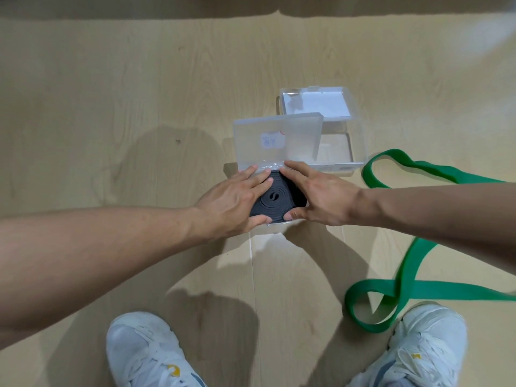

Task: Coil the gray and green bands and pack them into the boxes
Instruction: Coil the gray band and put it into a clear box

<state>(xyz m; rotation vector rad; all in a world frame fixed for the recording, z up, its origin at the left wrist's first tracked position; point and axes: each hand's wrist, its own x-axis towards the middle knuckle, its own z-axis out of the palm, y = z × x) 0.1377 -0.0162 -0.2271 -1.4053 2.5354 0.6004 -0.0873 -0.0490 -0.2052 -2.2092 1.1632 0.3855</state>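
The gray band [275, 197] is wound into a flat coil and sits inside a clear plastic box whose open lid [276, 138] stands up behind it. My left hand [233, 201] lies over the coil's left side, fingers straight on top and thumb against its near edge. My right hand [314, 192] covers the right side in the same way, thumb at the near edge. A second clear box [350, 152] stands open behind and to the right, with nothing in its tray. The green band [413, 263] lies uncoiled in loose loops on the floor at the right.
Everything sits on a light wooden floor [139, 107]. My two white shoes [145, 353] [427, 347] are at the bottom of the view, the right one next to a loop of the green band.
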